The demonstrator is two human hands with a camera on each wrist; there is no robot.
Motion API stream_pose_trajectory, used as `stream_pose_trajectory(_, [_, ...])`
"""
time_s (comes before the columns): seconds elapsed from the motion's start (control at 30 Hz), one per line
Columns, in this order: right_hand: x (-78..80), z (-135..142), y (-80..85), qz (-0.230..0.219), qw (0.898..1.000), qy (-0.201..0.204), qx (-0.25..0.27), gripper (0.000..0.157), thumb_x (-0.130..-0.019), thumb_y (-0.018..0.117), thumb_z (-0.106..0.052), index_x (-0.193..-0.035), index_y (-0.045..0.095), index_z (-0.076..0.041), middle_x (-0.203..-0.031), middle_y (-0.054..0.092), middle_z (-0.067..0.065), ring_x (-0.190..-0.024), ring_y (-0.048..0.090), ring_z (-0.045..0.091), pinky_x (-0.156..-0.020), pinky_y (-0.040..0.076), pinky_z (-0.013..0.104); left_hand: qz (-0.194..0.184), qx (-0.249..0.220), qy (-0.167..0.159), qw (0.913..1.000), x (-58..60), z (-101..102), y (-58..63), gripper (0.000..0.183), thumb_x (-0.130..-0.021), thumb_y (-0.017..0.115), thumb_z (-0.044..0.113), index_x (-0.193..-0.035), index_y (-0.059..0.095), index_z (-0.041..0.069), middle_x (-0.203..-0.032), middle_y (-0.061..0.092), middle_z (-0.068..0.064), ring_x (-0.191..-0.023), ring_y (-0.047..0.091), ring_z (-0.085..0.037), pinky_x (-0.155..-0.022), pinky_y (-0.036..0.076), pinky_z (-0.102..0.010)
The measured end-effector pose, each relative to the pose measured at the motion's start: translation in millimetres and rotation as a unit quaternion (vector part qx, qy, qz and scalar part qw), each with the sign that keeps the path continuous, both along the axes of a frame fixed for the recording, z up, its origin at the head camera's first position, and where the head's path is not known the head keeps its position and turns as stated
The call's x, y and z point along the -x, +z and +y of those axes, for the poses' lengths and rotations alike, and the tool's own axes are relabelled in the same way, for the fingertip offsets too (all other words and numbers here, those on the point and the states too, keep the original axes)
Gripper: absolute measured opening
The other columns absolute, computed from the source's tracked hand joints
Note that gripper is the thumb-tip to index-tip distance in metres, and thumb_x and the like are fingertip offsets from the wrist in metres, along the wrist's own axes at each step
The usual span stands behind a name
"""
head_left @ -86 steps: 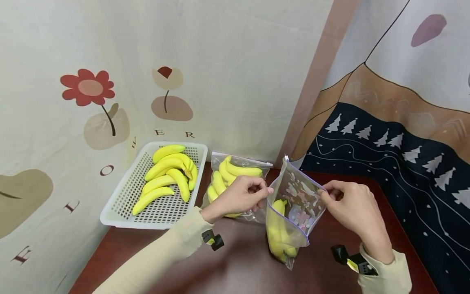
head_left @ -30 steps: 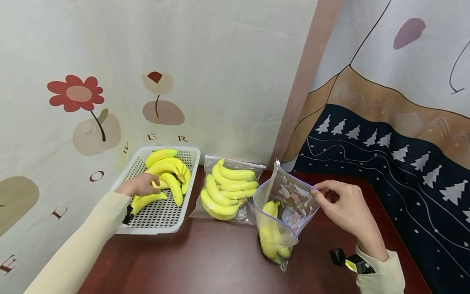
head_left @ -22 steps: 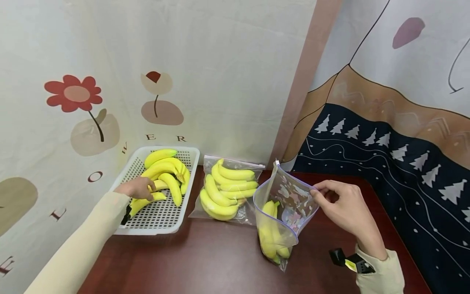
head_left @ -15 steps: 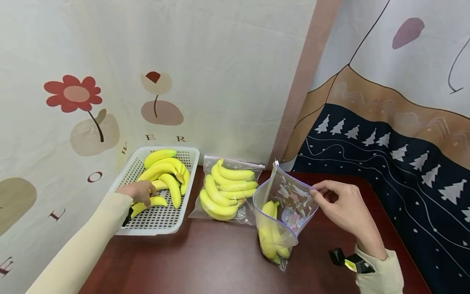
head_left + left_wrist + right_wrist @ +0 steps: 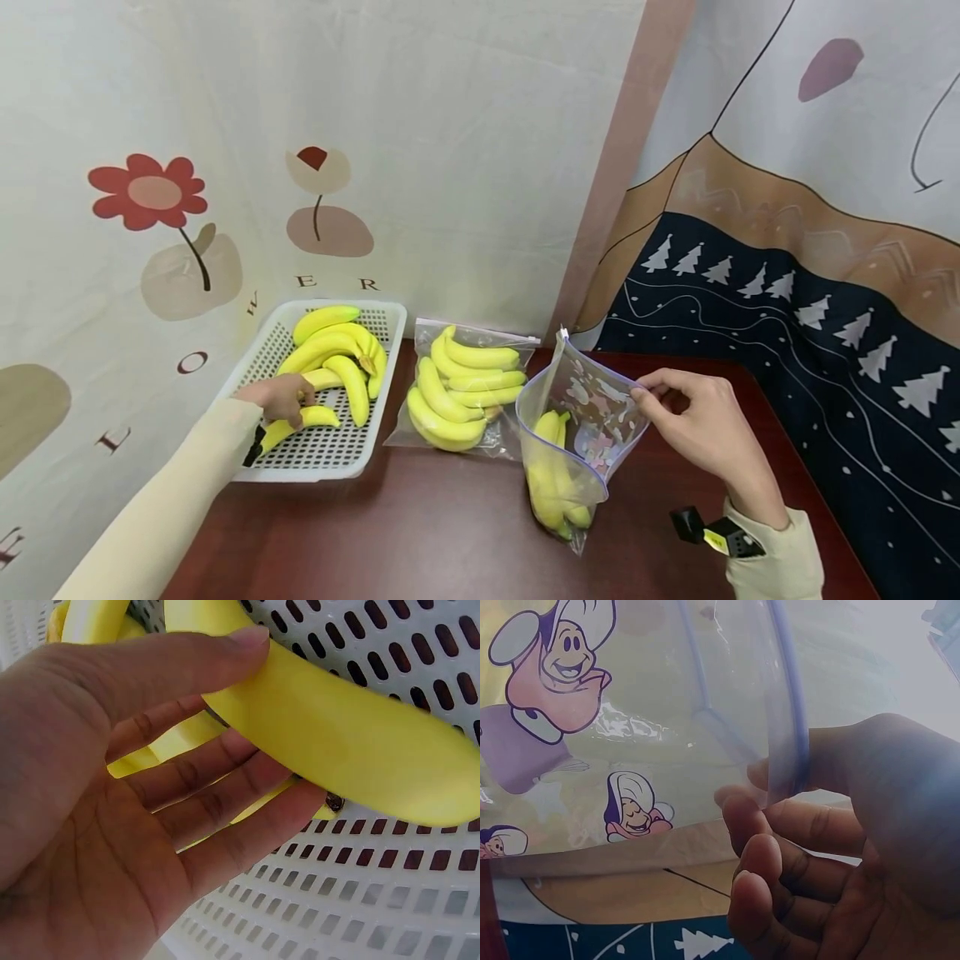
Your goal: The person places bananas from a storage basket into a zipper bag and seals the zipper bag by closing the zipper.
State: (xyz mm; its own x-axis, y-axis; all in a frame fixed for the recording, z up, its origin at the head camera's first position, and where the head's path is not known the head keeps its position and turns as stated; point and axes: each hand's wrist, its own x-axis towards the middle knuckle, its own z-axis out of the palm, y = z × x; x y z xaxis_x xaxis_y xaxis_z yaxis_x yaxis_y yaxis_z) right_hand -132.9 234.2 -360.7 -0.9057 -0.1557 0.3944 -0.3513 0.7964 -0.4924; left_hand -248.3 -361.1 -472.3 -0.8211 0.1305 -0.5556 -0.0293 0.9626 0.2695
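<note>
My left hand (image 5: pixel 274 397) is inside the white basket (image 5: pixel 315 474), gripping a yellow banana (image 5: pixel 318 417) near its left side. In the left wrist view the thumb lies over the banana (image 5: pixel 337 742) and the fingers reach under its other edge. My right hand (image 5: pixel 701 421) pinches the purple-edged rim of an open clear zip bag (image 5: pixel 600 396) between thumb and index finger. Inside that bag, bananas (image 5: pixel 551 479) stand upright. The right wrist view shows the bag's cartoon prints (image 5: pixel 637 802) and the rim between the fingertips.
More bananas (image 5: pixel 348 387) lie in the basket beyond my left hand. A flat zip bag (image 5: pixel 487 335) with several bananas lies between basket and open bag. All rest on a dark red table (image 5: pixel 420 533), with printed curtains (image 5: pixel 465 167) behind.
My left hand has left the open bag's rim and gone left into the basket. There it has moved from the middle bananas to the front one. The right hand still holds the rim.
</note>
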Motion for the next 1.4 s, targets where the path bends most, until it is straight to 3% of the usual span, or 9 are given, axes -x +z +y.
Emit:
stream_pose_trajectory(0.13, [0.3, -0.5, 0.7, -0.003, 1.0, 0.0, -0.001, 0.003, -0.092, 0.076, -0.017, -0.093, 0.078, -0.015, -0.074, 0.068, -0.005, -0.061, 0.049, 0.007, -0.052, 0.042, 0.023, 0.008, -0.019, 0.002, 0.9998, -2.0, -4.6, 3.5, 0.032, -0.084, 0.081, 0.007, -0.11, 0.065, 0.004, -0.109, 0.061, -0.019, -0.079, 0.056, -0.022, -0.064, 0.056, -0.035])
stream_pose_trajectory(0.3, [1.2, -1.3, 0.7, -0.006, 1.0, 0.0, 0.002, 0.003, -0.092, 0.076, -0.018, -0.092, 0.079, -0.016, -0.072, 0.068, -0.005, -0.061, 0.05, 0.007, -0.052, 0.043, 0.023, 0.029, -0.049, -0.002, 0.9984, -5.1, -3.7, 9.5, 0.031, -0.083, 0.082, 0.01, -0.108, 0.064, 0.006, -0.102, 0.059, -0.015, -0.068, 0.053, -0.018, -0.059, 0.052, -0.032])
stream_pose_trajectory(0.53, [2.5, -2.3, 0.7, -0.008, 1.0, 0.003, 0.006, 0.003, -0.092, 0.076, -0.018, -0.09, 0.079, -0.017, -0.07, 0.066, -0.005, -0.061, 0.051, 0.008, -0.052, 0.043, 0.023, 0.074, -0.083, -0.026, 0.9935, -6.0, 1.6, 17.9, 0.034, -0.084, 0.081, 0.014, -0.112, 0.063, 0.004, -0.089, 0.058, -0.01, -0.068, 0.057, -0.02, -0.059, 0.051, -0.032])
stream_pose_trajectory(0.7, [3.0, -2.9, 0.7, -0.011, 1.0, 0.002, 0.011, 0.004, -0.092, 0.076, -0.019, -0.09, 0.078, -0.017, -0.069, 0.065, -0.005, -0.061, 0.05, 0.008, -0.051, 0.042, 0.023, 0.091, -0.118, -0.004, 0.9888, -4.9, 5.1, 23.1, 0.044, -0.087, 0.08, 0.02, -0.121, 0.061, 0.0, -0.092, 0.06, -0.012, -0.068, 0.061, -0.022, -0.063, 0.057, -0.038])
stream_pose_trajectory(1.1, [3.6, -4.5, 0.4, -0.015, 1.0, 0.005, 0.023, 0.004, -0.093, 0.075, -0.018, -0.091, 0.078, -0.017, -0.071, 0.067, -0.004, -0.061, 0.052, 0.008, -0.051, 0.043, 0.024, 0.169, -0.184, 0.036, 0.9677, -11.8, 25.9, 42.4, 0.049, -0.091, 0.078, 0.027, -0.126, 0.058, -0.001, -0.104, 0.062, -0.017, -0.075, 0.064, -0.025, -0.064, 0.054, -0.033])
stream_pose_trajectory(1.4, [4.6, -4.7, -0.8, -0.011, 1.0, 0.009, 0.027, 0.004, -0.092, 0.075, -0.015, -0.096, 0.078, -0.015, -0.071, 0.068, -0.005, -0.06, 0.053, 0.008, -0.052, 0.044, 0.023, 0.23, -0.21, 0.067, 0.9478, -14.7, 41.4, 49.2, 0.054, -0.092, 0.077, 0.033, -0.129, 0.055, 0.001, -0.116, 0.063, -0.021, -0.098, 0.067, -0.028, -0.073, 0.06, -0.034])
